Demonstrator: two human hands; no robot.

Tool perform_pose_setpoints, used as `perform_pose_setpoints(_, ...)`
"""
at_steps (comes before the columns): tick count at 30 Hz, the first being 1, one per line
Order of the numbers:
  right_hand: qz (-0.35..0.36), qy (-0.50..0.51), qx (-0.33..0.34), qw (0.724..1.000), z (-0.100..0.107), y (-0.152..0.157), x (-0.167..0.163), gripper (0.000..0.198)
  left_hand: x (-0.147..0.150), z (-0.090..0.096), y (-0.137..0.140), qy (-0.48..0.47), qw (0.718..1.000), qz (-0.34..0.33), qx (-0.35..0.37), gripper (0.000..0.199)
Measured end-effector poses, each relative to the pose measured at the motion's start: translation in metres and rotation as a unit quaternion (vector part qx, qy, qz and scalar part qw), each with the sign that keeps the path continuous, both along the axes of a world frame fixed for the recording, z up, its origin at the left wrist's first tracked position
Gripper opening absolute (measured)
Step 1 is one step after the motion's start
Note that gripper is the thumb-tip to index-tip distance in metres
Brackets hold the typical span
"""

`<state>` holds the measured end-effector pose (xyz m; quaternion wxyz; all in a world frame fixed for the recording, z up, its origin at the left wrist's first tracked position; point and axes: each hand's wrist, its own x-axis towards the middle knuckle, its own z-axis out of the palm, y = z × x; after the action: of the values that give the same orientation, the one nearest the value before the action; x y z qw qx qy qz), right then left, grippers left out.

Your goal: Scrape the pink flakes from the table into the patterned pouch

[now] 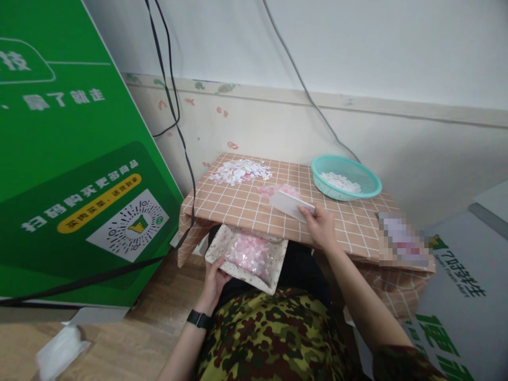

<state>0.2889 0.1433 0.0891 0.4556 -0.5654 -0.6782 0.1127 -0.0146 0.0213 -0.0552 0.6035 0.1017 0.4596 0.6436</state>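
Spotty shirt [278,338] faces the table [238,203], left hand [215,283] gripping a pink-filled tray [277,262], right hand [320,227] a card [291,205] (pink bits [273,191] remain there).

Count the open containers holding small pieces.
2: the speckled off-white rectangular tray held in the left hand, and the round turquoise plastic basket towards the right of the brown, white-checked tablecloth. Others could be hidden beneath it.
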Motion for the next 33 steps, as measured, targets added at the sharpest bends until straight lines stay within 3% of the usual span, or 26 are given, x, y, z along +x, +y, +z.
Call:
perform_pose_setpoints(3,-0.028,-0.030,0.020,0.999,0.003,0.019,0.017,0.051,0.002,0.006,-0.002,0.006,1.000,0.011,-0.004,0.060)
perform_pose_setpoints(7,0.033,-0.051,0.016,0.998,0.001,0.023,0.016,0.050,0.007,0.013,-0.007,0.019,0.999,0.013,-0.035,0.057)
perform_pose_setpoints(11,0.090,-0.054,0.023,0.994,-0.009,0.006,0.003,0.040,0.010,0.018,-0.013,0.025,0.998,-0.003,-0.059,0.054)
perform_pose_setpoints(14,0.162,-0.050,0.076,0.983,-0.016,-0.016,-0.007,0.025,0.012,0.023,-0.015,0.017,0.998,0.028,-0.052,0.048)
perform_pose_setpoints(19,0.265,-0.016,0.091,0.960,-0.009,-0.039,-0.010,0.017,0.012,0.033,-0.013,-0.006,0.994,0.052,-0.093,0.042)
perform_pose_setpoints(21,0.233,-0.011,0.098,0.967,-0.004,-0.037,0.000,0.015,0.013,0.038,-0.011,-0.002,0.992,0.052,-0.113,0.039)
perform_pose_setpoints(25,0.064,-0.018,0.086,0.994,-0.002,-0.015,0.034,0.018,0.018,0.044,-0.009,0.005,0.991,0.055,-0.124,0.048)
perform_pose_setpoints(27,0.014,-0.019,0.075,0.997,-0.006,-0.003,0.049,0.023,0.022,0.045,-0.008,0.011,0.991,0.057,-0.123,0.056)
perform_pose_setpoints(33,0.031,-0.031,0.062,0.997,-0.022,0.014,0.060,0.022,0.026,0.049,-0.012,0.059,0.984,0.065,-0.158,0.061)
